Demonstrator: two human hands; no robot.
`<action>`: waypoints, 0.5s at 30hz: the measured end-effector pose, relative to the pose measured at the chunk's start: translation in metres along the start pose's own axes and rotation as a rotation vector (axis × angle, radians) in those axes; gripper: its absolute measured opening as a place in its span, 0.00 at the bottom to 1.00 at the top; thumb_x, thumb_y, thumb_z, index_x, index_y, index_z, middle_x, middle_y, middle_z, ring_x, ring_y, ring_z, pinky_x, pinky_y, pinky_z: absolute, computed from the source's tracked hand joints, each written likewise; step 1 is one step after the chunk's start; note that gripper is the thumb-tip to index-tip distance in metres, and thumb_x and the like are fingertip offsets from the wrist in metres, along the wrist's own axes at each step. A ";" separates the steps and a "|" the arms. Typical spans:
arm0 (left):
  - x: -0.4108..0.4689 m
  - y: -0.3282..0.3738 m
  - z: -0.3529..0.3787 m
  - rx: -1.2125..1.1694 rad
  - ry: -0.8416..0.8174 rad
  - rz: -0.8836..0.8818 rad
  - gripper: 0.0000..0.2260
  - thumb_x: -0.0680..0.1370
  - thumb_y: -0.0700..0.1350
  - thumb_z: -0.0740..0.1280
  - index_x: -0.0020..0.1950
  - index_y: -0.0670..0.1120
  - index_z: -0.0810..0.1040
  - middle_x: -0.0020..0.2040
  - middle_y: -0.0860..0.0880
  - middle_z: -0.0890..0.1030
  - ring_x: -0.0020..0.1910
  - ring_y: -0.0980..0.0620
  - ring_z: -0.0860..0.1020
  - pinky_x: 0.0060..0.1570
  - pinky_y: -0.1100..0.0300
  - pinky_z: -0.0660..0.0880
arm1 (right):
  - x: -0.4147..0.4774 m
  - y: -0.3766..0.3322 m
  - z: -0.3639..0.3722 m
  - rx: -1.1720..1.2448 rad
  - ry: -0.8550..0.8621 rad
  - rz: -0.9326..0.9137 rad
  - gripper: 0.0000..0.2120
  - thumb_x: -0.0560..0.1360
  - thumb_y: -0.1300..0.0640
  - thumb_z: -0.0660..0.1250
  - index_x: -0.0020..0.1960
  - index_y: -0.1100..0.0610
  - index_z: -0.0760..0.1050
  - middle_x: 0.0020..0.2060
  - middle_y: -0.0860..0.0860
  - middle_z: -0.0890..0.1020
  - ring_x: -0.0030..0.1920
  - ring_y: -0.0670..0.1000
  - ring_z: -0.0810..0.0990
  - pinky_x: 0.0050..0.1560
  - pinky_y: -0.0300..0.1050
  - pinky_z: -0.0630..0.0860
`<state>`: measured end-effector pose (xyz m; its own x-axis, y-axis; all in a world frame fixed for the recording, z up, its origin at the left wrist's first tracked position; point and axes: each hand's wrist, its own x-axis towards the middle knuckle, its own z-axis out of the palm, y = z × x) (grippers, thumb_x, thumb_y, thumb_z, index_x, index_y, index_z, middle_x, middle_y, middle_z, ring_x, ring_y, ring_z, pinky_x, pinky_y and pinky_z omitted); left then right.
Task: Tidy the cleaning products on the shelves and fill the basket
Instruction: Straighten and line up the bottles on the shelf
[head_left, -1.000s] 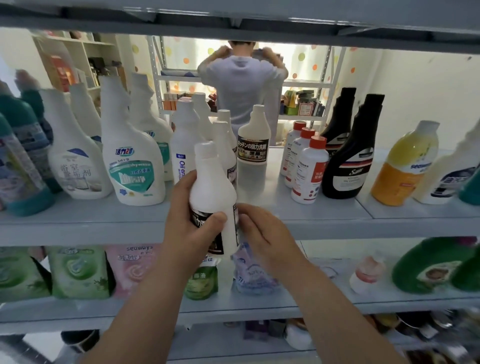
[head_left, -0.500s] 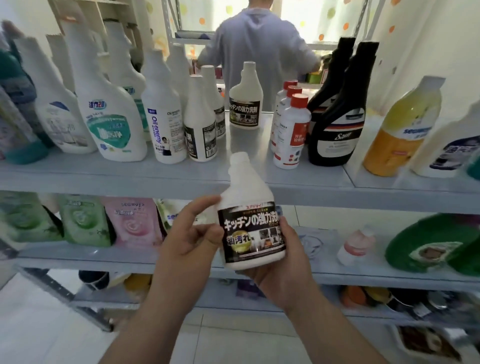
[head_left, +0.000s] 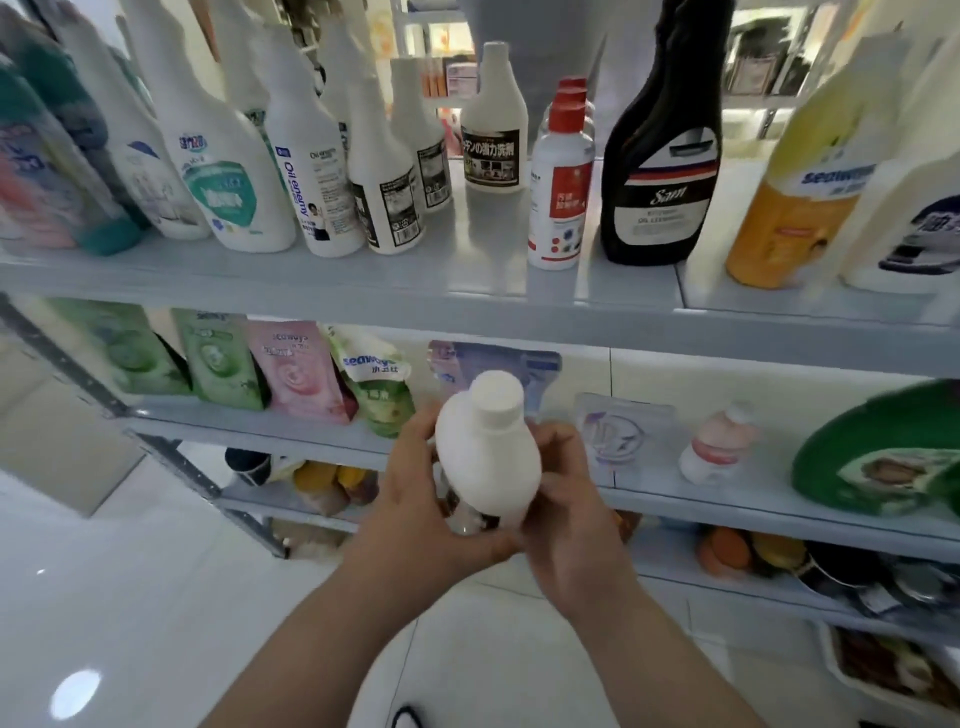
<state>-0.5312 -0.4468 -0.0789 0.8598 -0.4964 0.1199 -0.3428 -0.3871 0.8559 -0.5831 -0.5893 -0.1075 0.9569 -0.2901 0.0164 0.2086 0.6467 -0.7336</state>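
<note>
I hold a white bottle with a dark label (head_left: 488, 457) in front of the middle shelf, its cap pointing up toward me. My left hand (head_left: 415, 499) grips its left side and my right hand (head_left: 566, 499) curls round its right side and base. The upper shelf (head_left: 467, 291) carries a row of cleaning bottles: white spray bottles (head_left: 234, 171), matching white dark-label bottles (head_left: 384, 176), a red-capped bottle (head_left: 561, 176), a black bottle (head_left: 665, 156) and a yellow one (head_left: 795, 171). No basket is in view.
Refill pouches in green (head_left: 218, 358) and pink (head_left: 296, 374) stand on the middle shelf, with a small pink bottle (head_left: 717, 441) and a green container (head_left: 883, 452) to the right. Lower shelves hold mixed items. White tiled floor (head_left: 130, 597) lies below left.
The bottle has come down from the upper shelf to below it. It has tilted so its cap faces me, and both hands now wrap it. The view has tipped downward.
</note>
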 end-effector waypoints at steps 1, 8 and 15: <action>-0.005 -0.001 0.008 0.009 0.031 0.013 0.48 0.60 0.53 0.84 0.71 0.66 0.58 0.67 0.66 0.68 0.66 0.64 0.71 0.57 0.60 0.78 | -0.005 0.004 -0.003 -0.021 -0.007 0.004 0.14 0.66 0.61 0.67 0.49 0.55 0.69 0.56 0.55 0.80 0.60 0.60 0.79 0.52 0.60 0.75; -0.025 -0.013 0.022 -0.356 -0.016 -0.054 0.35 0.65 0.47 0.79 0.69 0.57 0.70 0.63 0.50 0.79 0.62 0.50 0.79 0.56 0.52 0.81 | -0.024 0.003 -0.020 -0.274 0.070 0.021 0.06 0.70 0.54 0.70 0.46 0.49 0.75 0.50 0.50 0.83 0.54 0.51 0.80 0.54 0.51 0.75; -0.015 -0.005 0.021 -0.828 -0.018 -0.374 0.11 0.77 0.47 0.65 0.58 0.53 0.81 0.56 0.42 0.85 0.56 0.39 0.83 0.54 0.37 0.80 | -0.032 -0.005 -0.010 -0.366 0.160 0.040 0.18 0.76 0.52 0.67 0.65 0.52 0.75 0.55 0.49 0.86 0.58 0.51 0.84 0.56 0.50 0.82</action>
<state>-0.5506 -0.4538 -0.0960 0.8519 -0.4652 -0.2407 0.3455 0.1536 0.9258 -0.6169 -0.5908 -0.1109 0.9132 -0.3944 -0.1023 0.0578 0.3739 -0.9257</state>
